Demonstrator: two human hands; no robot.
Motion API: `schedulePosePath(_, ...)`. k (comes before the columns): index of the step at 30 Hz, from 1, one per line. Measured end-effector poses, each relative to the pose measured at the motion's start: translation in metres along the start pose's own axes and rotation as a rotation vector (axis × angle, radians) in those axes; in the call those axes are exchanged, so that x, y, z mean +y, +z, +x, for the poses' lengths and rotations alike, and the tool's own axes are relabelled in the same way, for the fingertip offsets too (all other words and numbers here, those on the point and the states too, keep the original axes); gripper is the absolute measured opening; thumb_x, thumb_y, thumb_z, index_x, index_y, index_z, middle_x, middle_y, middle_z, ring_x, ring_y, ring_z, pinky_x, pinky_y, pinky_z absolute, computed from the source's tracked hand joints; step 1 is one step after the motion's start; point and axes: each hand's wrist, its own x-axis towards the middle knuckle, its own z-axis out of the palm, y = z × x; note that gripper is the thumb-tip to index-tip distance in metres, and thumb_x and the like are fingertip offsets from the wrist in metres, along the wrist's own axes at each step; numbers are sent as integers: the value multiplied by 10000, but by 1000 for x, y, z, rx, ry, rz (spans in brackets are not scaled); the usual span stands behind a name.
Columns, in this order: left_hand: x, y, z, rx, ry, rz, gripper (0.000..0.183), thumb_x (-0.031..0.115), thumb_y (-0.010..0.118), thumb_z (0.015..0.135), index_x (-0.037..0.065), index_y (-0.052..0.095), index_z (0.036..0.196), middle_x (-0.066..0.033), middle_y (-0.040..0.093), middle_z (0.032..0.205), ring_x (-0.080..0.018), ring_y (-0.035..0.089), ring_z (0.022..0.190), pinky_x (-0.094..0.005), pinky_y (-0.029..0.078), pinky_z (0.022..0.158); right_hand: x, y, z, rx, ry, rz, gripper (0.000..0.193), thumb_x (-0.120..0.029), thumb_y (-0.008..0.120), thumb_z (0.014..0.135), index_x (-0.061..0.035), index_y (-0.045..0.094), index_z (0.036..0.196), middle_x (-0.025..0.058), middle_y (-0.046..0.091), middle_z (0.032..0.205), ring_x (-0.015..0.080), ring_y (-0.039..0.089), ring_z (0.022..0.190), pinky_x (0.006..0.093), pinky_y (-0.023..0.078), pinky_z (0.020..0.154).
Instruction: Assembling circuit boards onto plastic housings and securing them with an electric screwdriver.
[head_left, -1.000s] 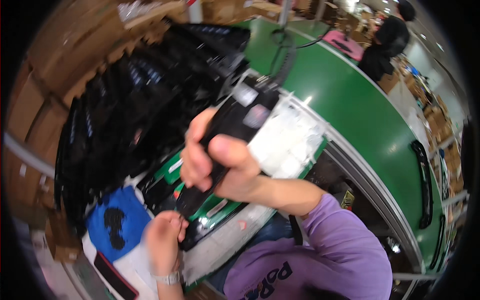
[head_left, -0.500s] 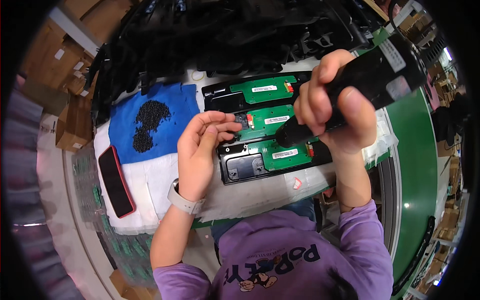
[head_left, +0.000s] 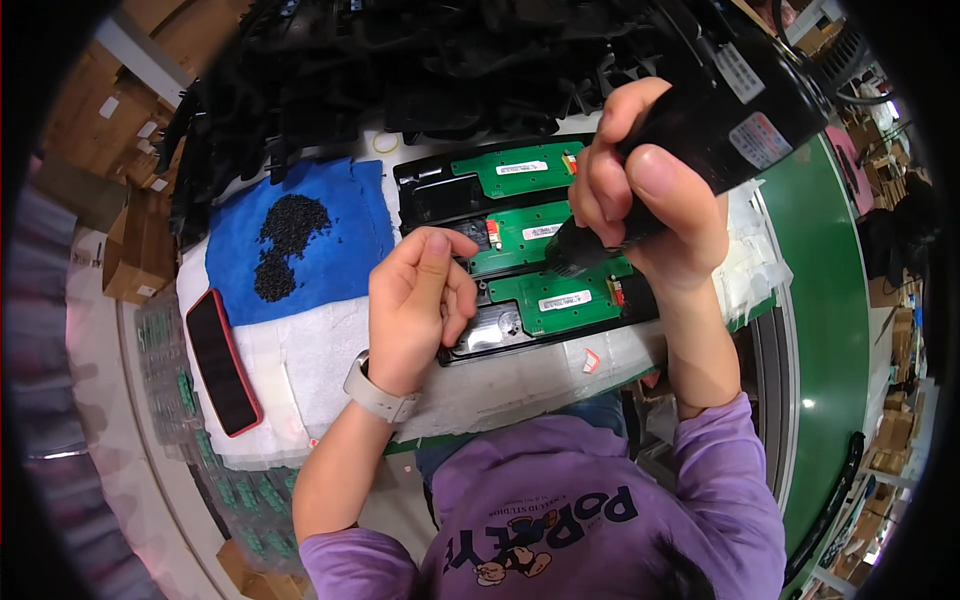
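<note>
My right hand (head_left: 668, 205) is wrapped round a black electric screwdriver (head_left: 715, 125). Its narrow end points down to the left, over the middle of three green circuit boards. These boards, near (head_left: 550, 318), middle (head_left: 515, 232) and far (head_left: 488, 182), lie in long black plastic housings (head_left: 425, 205). Over the left ends of the middle and near housings is my left hand (head_left: 415, 305), thumb against the curled forefinger. Whatever may be between those fingertips is too small to make out. To its left, small black screws (head_left: 292, 228) lie heaped on a blue cloth (head_left: 350, 270).
Many black plastic parts (head_left: 400, 80) are piled along the table's far side. A red-edged phone (head_left: 222, 365) lies at the left on white cloth (head_left: 320, 350). Near the front edge is a small red-and-white tag (head_left: 592, 361). Cardboard boxes (head_left: 140, 245) stand beyond the left side.
My left hand has drawn back toward me from the middle housing, its fingers curling in more. The screwdriver and right hand have shifted slightly left. The whole view has moved a little.
</note>
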Motion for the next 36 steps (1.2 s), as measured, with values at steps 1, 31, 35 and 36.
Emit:
schedulePosePath(1, -3, -1, 1, -27, 25, 46, 278, 244, 382, 960, 2, 514, 921, -9, 478, 544, -35, 372, 412, -173, 262, 388, 0, 1, 1, -2, 17, 0, 289, -209, 532, 774, 4, 422, 936, 39, 414, 546, 105, 371, 386, 235, 311, 378)
schedulePosePath(31, -7, 8, -1, -49, 54, -51, 104, 86, 492, 893, 0, 487, 951, -71, 571, 681, -42, 398, 497, -165, 311, 459, 2, -1, 0, -121, -5, 58, 301, -215, 617, 764, 0, 477, 922, 24, 503, 597, 104, 456, 432, 235, 378, 427)
schedulePosePath(35, -5, 6, -2, -30, 66, -15, 102, 81, 528, 877, -7, 502, 920, -123, 621, 749, -50, 441, 484, -174, 350, 444, -2, -23, 0, -257, -175, 517, 397, -349, 527, 843, -15, 440, 1038, 6, 463, 650, 120, 458, 484, 292, 408, 556)
schedulePosePath(36, -3, 5, -2, -47, 59, 2, 109, 94, 532, 879, -9, 509, 907, -134, 629, 763, -52, 448, 477, -178, 354, 435, -5, -24, 1, -243, -219, 608, 407, -358, 516, 848, -15, 439, 1052, 11, 468, 670, 123, 461, 496, 304, 413, 587)
